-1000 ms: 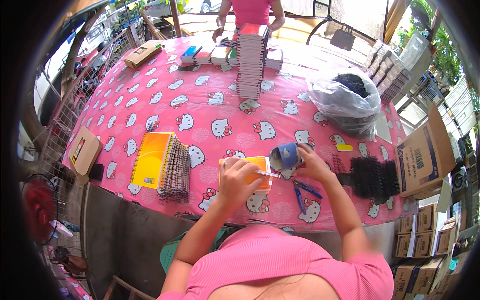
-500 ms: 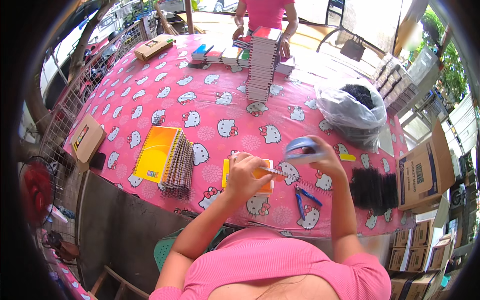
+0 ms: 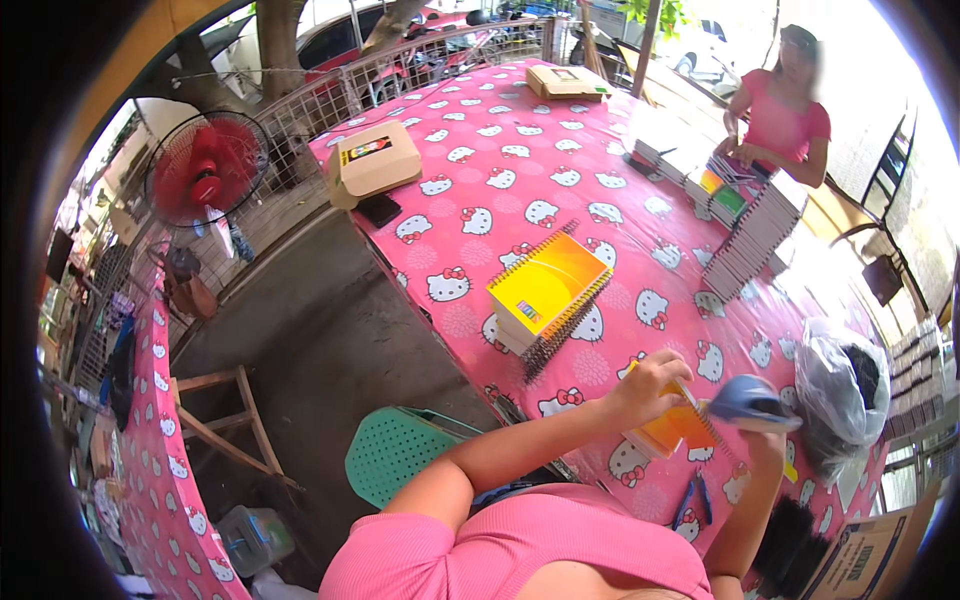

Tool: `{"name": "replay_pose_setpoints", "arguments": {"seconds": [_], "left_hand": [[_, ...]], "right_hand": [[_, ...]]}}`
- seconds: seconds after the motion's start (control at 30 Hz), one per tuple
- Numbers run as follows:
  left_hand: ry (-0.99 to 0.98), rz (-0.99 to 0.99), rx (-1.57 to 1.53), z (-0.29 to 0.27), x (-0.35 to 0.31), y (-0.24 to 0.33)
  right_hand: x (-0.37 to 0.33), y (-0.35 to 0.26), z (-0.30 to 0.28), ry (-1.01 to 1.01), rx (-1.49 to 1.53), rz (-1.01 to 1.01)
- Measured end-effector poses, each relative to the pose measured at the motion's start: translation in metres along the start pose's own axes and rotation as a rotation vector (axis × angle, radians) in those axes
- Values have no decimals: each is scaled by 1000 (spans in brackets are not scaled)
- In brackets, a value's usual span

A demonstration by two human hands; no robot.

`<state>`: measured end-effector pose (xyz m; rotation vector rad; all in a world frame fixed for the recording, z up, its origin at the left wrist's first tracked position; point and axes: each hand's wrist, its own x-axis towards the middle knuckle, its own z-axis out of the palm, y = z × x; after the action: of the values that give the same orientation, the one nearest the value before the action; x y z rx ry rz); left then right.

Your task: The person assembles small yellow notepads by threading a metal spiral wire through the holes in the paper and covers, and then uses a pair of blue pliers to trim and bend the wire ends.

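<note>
Orange-and-yellow notebook (image 3: 662, 434), a thin coil along its right edge, lies right of centre in the lower half of the frame. Around it spreads the big table under a pink plastic cover printed with white cats (image 3: 458, 288). Across it, at upper right, I see a co-worker in a pink shirt (image 3: 783, 130), beside a tall leaning stack of notebooks (image 3: 752, 240). A red round fan (image 3: 205, 165) stands at upper left, a perforated green plastic stool (image 3: 400, 455) at lower centre. A clear plastic bag (image 3: 832, 395) crowds the right side, above an open cardboard box (image 3: 868, 558). A shorter stack of yellow-covered spiral notebooks (image 3: 550, 285) sits mid-frame; blue-handled pliers (image 3: 693, 500) lie between the forearms.

The left hand (image 3: 648, 390) has its fingers bent over the notebook's upper part, touching it; whether it grips, I cannot tell. The right hand (image 3: 765, 450) is closed around a rounded blue object (image 3: 742, 400), blurred. The notebook lies just beneath the left hand, and just left of the blue object.
</note>
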<state>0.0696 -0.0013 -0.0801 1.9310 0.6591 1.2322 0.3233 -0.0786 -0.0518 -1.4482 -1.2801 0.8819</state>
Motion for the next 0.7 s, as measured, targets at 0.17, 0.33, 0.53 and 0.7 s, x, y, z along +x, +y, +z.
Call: {"name": "replay_pose_setpoints", "arguments": {"seconds": [0.17,0.33,0.53,0.7], "left_hand": [[18,-240,-425,-8,-12,-18],[-91,-355,-654,-13,-12,-38],[-4,-411,-930,-6,-9,-35],[-1,-519,-923,-9,-2,-40]], "right_hand": [[19,-21,17,-102,-98,-38],[21,-14,25,-118,-45,-16],[42,-2,26,-90,-349,-124],[35,-21,24,-111,-63,-90]]}}
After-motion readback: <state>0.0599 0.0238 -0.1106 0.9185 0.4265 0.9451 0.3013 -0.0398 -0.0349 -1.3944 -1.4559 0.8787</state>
